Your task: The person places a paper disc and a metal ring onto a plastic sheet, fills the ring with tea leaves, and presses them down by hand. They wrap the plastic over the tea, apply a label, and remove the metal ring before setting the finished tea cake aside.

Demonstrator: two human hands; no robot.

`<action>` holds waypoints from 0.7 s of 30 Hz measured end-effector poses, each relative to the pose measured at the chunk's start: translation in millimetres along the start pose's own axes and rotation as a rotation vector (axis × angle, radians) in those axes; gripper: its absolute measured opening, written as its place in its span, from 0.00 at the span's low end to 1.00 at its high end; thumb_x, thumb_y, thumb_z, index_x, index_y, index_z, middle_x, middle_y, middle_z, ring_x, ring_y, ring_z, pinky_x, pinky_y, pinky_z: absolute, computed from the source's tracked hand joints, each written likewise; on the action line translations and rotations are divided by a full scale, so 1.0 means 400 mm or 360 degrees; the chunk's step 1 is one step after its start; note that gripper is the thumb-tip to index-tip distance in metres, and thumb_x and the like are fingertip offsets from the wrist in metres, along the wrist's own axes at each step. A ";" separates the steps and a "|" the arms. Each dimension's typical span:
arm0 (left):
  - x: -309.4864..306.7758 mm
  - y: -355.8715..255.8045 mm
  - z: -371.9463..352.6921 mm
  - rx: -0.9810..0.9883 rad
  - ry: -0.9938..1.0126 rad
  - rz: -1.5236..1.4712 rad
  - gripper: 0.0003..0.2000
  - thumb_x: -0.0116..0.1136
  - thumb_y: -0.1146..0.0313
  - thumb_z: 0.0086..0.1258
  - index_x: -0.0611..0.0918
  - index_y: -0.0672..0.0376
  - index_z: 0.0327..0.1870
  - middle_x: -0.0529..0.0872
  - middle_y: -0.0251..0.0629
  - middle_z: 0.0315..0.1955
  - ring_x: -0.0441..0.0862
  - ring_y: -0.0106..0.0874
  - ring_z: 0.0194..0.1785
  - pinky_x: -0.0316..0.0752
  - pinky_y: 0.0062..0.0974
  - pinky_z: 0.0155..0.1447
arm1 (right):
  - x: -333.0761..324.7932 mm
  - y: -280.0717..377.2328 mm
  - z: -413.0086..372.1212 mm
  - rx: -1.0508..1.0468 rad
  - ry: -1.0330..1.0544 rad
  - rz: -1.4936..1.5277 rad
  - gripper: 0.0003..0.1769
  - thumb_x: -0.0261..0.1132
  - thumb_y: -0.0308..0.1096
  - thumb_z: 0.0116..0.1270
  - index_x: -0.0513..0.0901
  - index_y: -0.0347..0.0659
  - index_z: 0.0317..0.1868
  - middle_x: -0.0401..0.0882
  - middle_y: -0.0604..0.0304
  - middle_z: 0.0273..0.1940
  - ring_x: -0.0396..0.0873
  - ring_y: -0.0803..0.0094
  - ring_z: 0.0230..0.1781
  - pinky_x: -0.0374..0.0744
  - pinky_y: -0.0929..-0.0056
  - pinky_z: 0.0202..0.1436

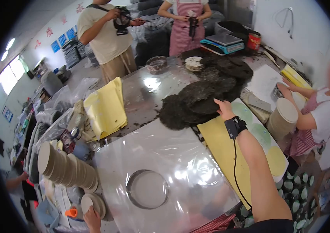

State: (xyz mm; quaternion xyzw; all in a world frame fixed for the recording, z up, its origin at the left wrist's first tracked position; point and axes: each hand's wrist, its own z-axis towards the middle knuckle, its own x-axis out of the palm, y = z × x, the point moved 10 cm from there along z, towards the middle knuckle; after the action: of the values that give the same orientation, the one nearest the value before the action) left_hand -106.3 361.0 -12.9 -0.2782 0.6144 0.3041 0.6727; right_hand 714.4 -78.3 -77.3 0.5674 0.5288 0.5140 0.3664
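Note:
My right hand [225,110], with a black device strapped at the wrist, reaches to the near edge of a pile of dark, crumbly round cakes [200,93]. Its fingers are closed at the rim of one dark cake [202,105]. At the lower left, my left hand [92,219] grips the edge of a round grey disc [92,202] on a short stack. Between my hands lies a clear plastic sheet [145,145], with a metal ring [129,191] standing around a grey disc [148,188].
A tall stack of grey discs [66,167] leans at left, near yellow sheets [106,106]. Another yellow sheet [223,143] and printed round labels [260,134] lie right. A scale [224,44] stands behind. A co-worker [316,112] works at right; two people stand opposite.

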 end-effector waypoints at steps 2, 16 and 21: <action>-0.016 -0.027 -0.017 0.0088 -0.0182 0.0123 0.14 0.64 0.70 0.63 0.81 0.59 0.49 0.85 0.50 0.28 0.84 0.54 0.32 0.76 0.49 0.38 | 0.025 -0.003 0.052 -0.0291 0.0063 0.0249 0.14 0.74 0.34 0.68 0.83 0.37 0.48 0.87 0.56 0.43 0.85 0.65 0.40 0.81 0.66 0.41; -0.075 -0.870 -0.048 0.1132 0.0003 -0.0727 0.22 0.71 0.65 0.61 0.84 0.56 0.57 0.87 0.42 0.55 0.87 0.42 0.56 0.83 0.38 0.55 | 0.202 0.101 -0.184 -0.0160 0.0398 0.1157 0.19 0.67 0.29 0.74 0.78 0.38 0.63 0.83 0.56 0.59 0.82 0.60 0.59 0.81 0.58 0.66; 0.023 -0.930 0.064 0.1374 0.0409 -0.0062 0.41 0.55 0.41 0.73 0.61 0.52 0.82 0.52 0.61 0.81 0.50 0.59 0.83 0.46 0.72 0.76 | 0.282 0.047 -0.322 0.0270 0.0677 0.1030 0.16 0.65 0.29 0.76 0.80 0.37 0.61 0.83 0.56 0.60 0.82 0.63 0.61 0.79 0.61 0.69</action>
State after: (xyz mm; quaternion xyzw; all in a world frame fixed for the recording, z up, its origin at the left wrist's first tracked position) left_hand 190.5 135.1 -19.4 -0.0191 0.7582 -0.0297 0.6510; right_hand 583.7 12.4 -11.2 0.6137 0.4274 0.6635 0.0196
